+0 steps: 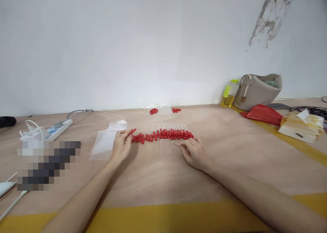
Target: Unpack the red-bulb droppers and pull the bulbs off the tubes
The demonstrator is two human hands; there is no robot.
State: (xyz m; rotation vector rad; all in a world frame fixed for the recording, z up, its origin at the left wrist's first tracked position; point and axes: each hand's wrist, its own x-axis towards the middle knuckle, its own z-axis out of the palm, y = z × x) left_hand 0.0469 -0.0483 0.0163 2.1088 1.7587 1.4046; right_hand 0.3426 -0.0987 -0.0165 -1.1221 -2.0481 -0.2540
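A row of several red rubber bulbs on clear glass droppers [166, 134] lies across the middle of the tan tabletop [153, 178]. My left hand [121, 145] is closed in a pinch on a red-bulbed dropper [131, 132] at the row's left end. My right hand [193, 151] rests on the table below the row's right end, fingers curled round a thin clear glass tube [176, 144]. Several bare glass tubes [166, 149] lie between my hands.
Clear plastic bags [107, 139] lie left of the row. More red bulbs [153, 111] sit by the wall. A power strip [55, 130] with cables is at left. A yellow bottle [230, 93], grey bag [258, 89], red pouch [263, 114] and tissue pack [298, 125] stand at right.
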